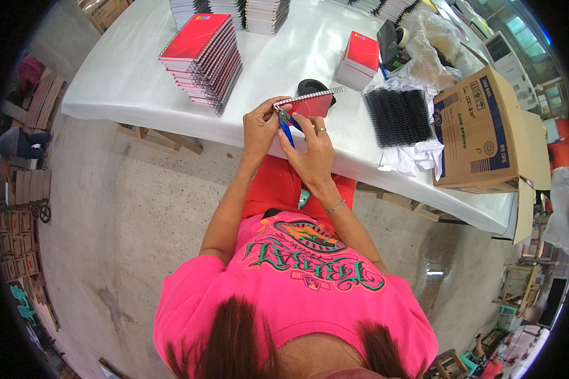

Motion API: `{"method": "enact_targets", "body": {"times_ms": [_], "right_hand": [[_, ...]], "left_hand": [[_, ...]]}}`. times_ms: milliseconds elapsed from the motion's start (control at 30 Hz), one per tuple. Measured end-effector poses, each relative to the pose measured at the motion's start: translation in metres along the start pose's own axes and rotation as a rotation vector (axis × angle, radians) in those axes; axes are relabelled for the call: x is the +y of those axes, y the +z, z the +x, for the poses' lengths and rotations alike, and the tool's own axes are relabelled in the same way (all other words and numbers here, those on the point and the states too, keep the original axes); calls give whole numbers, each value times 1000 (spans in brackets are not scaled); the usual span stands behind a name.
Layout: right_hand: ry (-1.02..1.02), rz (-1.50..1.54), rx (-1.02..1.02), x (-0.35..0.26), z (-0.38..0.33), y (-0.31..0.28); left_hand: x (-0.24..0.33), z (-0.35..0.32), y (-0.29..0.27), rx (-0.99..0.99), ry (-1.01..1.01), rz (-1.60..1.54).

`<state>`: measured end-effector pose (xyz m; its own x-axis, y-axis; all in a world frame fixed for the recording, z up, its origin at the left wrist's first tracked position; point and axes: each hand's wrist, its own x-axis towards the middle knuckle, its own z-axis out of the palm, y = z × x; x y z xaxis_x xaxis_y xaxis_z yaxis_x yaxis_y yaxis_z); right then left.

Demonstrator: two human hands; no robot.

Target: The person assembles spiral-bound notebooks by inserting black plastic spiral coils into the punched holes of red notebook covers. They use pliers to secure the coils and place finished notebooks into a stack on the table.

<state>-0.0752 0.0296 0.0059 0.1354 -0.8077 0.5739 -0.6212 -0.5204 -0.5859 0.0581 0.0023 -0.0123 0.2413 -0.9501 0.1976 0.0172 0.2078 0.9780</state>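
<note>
Held above the near edge of a white-covered work table (126, 76): a small red spiral-bound notebook (310, 105), long axis running left to right with the right end tipped slightly up and away, wire coil along the far edge and trailing a loose tail past the right corner. Gripped at its left corner by the left hand (260, 129), fingers curled tight, forearm rising from lower left with the elbow bent. Pressed against the same corner, blue-handled metal pliers (286, 124), nose up and to the left, handles slanting down to the right into the closed right hand (314, 151), ring on one finger, bracelet at the wrist, forearm angled in from lower right. Just beyond the notebook, a black rounded object (311, 86). Farther left on the table, a slanting stack of red spiral notebooks (203, 58). To the right, a bundle of black wire coils (398, 115) beside an open brown cardboard box (480, 132).
</note>
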Motion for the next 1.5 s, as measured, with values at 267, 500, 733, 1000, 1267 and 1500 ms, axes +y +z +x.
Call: {"method": "enact_targets", "body": {"times_ms": [267,500,733,1000,1267,1500], "right_hand": [[633,1195,-490,14,11,-15],[560,833,-611,29,30,-61],[210,-251,70,132,32,-34],[187,-417,104,131,25,-8],[206,-374,100,126,22,-12],[178,-378,116,126,21,-12]], "left_hand": [[1,-7,8,74,128,168],[21,-11,5,156,41,162],[110,13,-23,331,241,40],[168,92,-115,544,448,175],[116,114,-152,597,352,146],[90,111,-165,651,239,63]]}}
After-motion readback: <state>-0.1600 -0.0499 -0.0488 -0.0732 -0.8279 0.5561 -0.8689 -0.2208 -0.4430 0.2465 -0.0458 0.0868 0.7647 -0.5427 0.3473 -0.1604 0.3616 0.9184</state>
